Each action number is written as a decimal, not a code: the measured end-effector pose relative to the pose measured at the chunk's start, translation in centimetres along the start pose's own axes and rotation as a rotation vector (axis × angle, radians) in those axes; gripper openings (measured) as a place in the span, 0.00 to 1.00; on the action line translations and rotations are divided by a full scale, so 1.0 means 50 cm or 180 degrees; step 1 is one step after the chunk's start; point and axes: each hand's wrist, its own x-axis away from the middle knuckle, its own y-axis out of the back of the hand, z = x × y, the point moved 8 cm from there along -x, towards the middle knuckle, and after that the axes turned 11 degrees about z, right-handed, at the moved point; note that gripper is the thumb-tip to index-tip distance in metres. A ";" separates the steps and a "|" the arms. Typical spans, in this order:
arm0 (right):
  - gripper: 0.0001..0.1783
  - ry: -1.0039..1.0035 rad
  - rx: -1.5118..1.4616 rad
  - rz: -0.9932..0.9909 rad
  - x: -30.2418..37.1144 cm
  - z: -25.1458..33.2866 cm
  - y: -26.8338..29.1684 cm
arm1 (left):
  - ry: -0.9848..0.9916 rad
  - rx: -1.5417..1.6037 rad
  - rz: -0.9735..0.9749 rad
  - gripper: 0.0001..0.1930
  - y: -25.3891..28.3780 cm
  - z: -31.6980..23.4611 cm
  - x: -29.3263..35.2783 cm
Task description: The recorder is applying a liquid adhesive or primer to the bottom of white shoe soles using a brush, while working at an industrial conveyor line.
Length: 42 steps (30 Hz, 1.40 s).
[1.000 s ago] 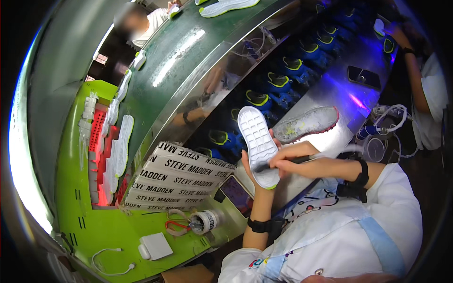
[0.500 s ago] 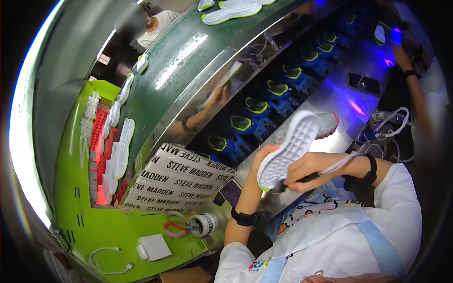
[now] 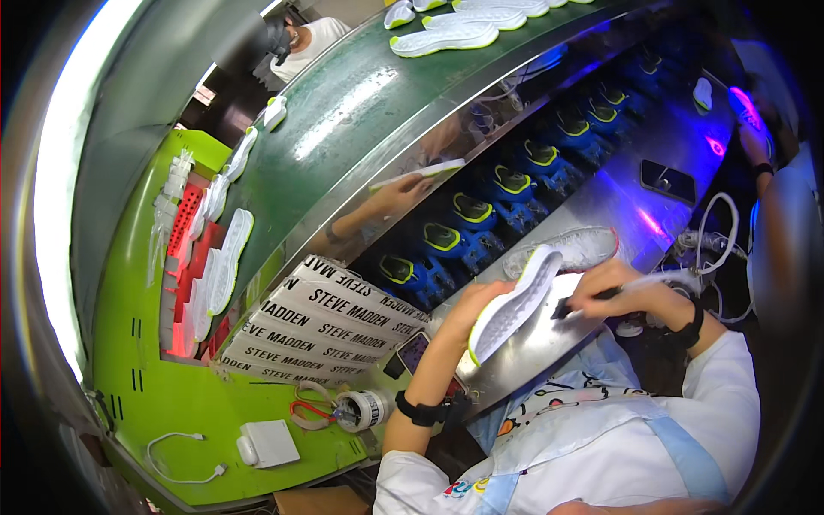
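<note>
A white shoe sole (image 3: 517,305) with a yellow-green tip is in my left hand (image 3: 470,311), whose fingers are closed round its far edge. Tilted, it shows its side wall and part of its ribbed inner face. Just right of it, apart from it, my right hand (image 3: 608,289) is closed on a small black tool (image 3: 562,307). The tool's kind is not clear; a pale hose (image 3: 661,279) runs by that wrist. A light grey shoe (image 3: 566,247) lies on the metal bench (image 3: 506,356) behind the sole.
Blue racks with dark, yellow-green-rimmed shoes (image 3: 472,210) line the bench's back. Beyond curves a green conveyor (image 3: 343,112) carrying soles (image 3: 446,39). At left are a printed box (image 3: 322,322), a mug (image 3: 365,410) and a red rack (image 3: 184,223). A co-worker's hand (image 3: 755,142) is far right.
My right hand and its black tool have moved right, away from the sole. The sole has come lower and turned more edge-on in my left hand. The whole view has shifted slightly.
</note>
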 end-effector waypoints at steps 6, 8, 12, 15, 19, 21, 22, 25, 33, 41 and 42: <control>0.11 0.0694 -0.0650 -0.1196 -0.031 0.131 0.073 | -0.1573 0.1297 0.0846 0.26 -0.015 -0.138 0.087; 0.16 0.1013 -0.1984 -0.1805 -0.004 0.104 0.085 | -0.2668 0.1427 0.1744 0.24 0.005 -0.256 0.165; 0.10 0.0820 -0.2030 -0.2450 0.029 0.040 0.100 | -0.3167 0.2249 0.1308 0.21 0.094 -0.328 0.186; 0.12 0.0558 -0.2399 -0.2646 0.015 0.022 0.083 | -0.2595 -0.0363 -0.0208 0.16 -0.030 -0.493 0.101; 0.14 0.0395 -0.2404 -0.2838 0.006 0.021 0.037 | -0.1522 -0.3998 -0.2647 0.29 0.047 -0.732 -0.095; 0.14 0.0320 -0.2413 -0.3123 0.049 -0.013 0.051 | -0.1413 -0.4693 -0.3261 0.25 0.012 -0.755 -0.195; 0.14 0.0210 -0.2351 -0.3287 0.080 -0.021 0.051 | -0.1404 -0.4691 -0.3289 0.25 0.032 -0.777 -0.203; 0.14 0.0074 -0.2349 -0.3250 0.109 -0.041 0.060 | -0.1479 -0.2529 -0.2592 0.13 0.148 -0.766 -0.145; 0.17 0.0371 -0.2624 -0.2685 0.106 -0.080 0.026 | -0.2355 -0.0800 -0.0470 0.29 0.084 -0.305 0.160; 0.10 0.0084 -0.1314 -0.1397 -0.126 -0.021 -0.153 | -0.1934 0.2647 0.0531 0.35 0.106 0.258 -0.002; 0.10 0.0346 -0.0973 -0.1349 -0.132 -0.004 -0.168 | -0.2009 0.3149 -0.0203 0.34 0.178 0.326 -0.026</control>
